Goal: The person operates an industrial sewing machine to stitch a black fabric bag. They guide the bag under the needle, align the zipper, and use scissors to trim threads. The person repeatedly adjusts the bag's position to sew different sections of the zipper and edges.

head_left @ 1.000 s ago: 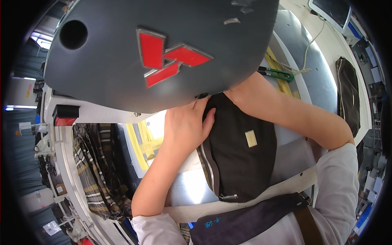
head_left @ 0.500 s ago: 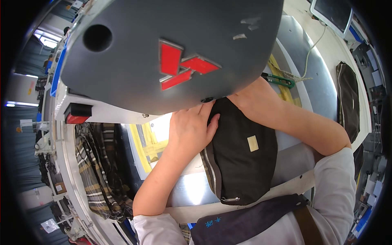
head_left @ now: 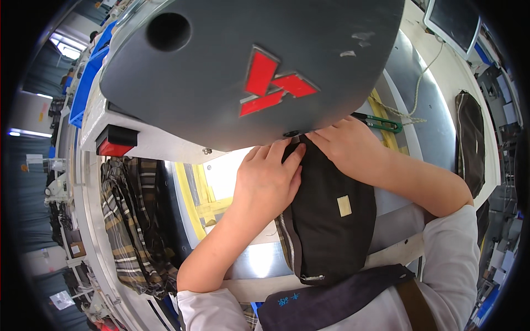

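Note:
A long, dark brown fabric piece (head_left: 337, 243) lies lengthways on the work surface, with a zipper along its left side and a small pale patch. My left hand (head_left: 268, 179) rests on its upper left part, fingers slightly bent and apart, fingertips close beneath the grey sewing machine head (head_left: 210, 83). My right hand (head_left: 348, 149) lies on the fabric's upper right, fingers reaching toward the left hand, fingertips pressing by the machine's lower edge. The machine head hides what lies under it.
Plaid cloth (head_left: 130, 226) hangs at the left beside a blue bin (head_left: 85, 88). Green-handled snips (head_left: 381, 122) and cord lie right of the machine. Another dark zippered piece (head_left: 469, 138) lies on the far-right ledge below a screen (head_left: 452, 22). Yellow tape marks the plate (head_left: 207, 209).
My left index finger has shifted up and right toward my right hand, whose fingertips now show more below the machine. The view has shifted, so the machine and fabric appear slightly further right.

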{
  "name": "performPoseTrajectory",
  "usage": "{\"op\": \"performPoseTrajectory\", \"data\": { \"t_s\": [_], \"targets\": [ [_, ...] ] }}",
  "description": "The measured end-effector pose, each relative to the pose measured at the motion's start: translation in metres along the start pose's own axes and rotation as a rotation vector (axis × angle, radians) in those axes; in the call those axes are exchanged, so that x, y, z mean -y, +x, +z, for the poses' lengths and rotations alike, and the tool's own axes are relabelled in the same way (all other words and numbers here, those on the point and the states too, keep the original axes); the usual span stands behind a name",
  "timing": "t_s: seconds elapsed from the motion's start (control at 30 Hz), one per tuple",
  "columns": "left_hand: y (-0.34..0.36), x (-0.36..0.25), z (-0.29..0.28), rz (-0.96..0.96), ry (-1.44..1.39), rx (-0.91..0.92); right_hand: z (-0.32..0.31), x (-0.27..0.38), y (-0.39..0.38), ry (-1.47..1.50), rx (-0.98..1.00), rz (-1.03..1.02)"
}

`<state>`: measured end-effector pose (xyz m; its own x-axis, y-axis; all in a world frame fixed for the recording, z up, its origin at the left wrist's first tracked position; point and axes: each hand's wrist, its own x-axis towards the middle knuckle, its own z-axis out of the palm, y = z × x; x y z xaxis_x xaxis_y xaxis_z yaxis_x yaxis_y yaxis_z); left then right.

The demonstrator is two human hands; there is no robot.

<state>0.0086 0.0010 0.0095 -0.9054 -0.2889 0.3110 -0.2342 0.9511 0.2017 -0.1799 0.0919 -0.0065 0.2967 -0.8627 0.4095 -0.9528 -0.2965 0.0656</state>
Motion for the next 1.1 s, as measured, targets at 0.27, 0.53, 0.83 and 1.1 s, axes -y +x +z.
{"op": "performPoseTrajectory", "data": {
  "t_s": [0.27, 0.53, 0.83, 1.1],
  "targets": [
    [0.000, -0.001, 0.001, -0.008, -0.010, 0.001, -0.002, 0.000, 0.000, -0.018, 0.006, -0.003],
    [0.001, 0.003, -0.001, -0.001, -0.018, -0.011, -0.004, 0.000, 0.003, -0.036, 0.043, 0.012],
    [0.001, 0.003, 0.001, 0.002, -0.024, -0.050, 0.000, 0.000, 0.002, -0.026, -0.032, -0.013],
    [0.007, 0.009, 0.002, -0.009, -0.010, -0.064, 0.005, -0.010, 0.005, -0.005, 0.064, 0.016]
  ]
}}
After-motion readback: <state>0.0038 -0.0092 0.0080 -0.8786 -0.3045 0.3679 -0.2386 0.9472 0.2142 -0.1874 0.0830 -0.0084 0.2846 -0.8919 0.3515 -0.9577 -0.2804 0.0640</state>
